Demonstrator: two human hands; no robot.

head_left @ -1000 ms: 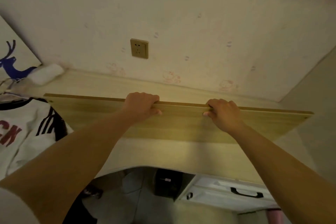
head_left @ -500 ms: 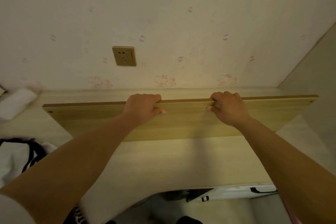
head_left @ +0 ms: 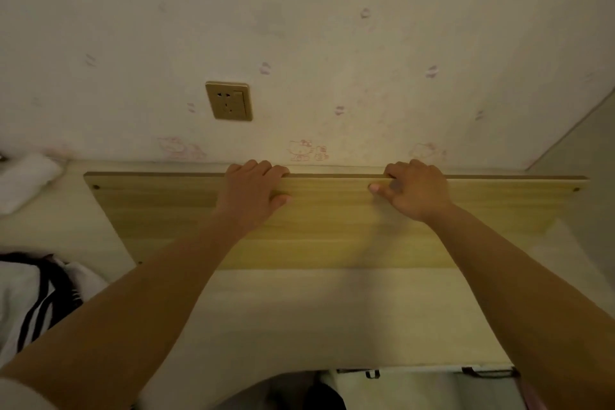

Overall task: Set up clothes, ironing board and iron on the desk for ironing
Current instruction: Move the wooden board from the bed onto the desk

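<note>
I have both hands hooked over the far long edge of the ironing board point(head_left: 332, 226): my left hand point(head_left: 254, 193) curls its fingers behind that edge with the thumb pressed on the near face, and my right hand point(head_left: 416, 190) grips it the same way, a little apart from the left and right of the board's middle. The board is a plain wooden panel, tilted up at the back, with its near long edge down on the bench point(head_left: 332, 316) and its far edge close to the wall point(head_left: 332, 27).

To do this step well, I judge I should lower the far edge slowly and evenly, keeping both grips level so the panel doesn't twist or slap down. My fingers are behind the edge, so I'd slide them out before the panel goes flat or they get pinched. I'd also leave the socket point(head_left: 229, 100) unblocked, since the iron will need it; I see no iron here.

The clothes point(head_left: 30, 303), white with black stripes, lie at the bench's left end, just clear of the board's near left corner. A white folded cloth point(head_left: 25, 181) sits at the far left by the wall.
</note>
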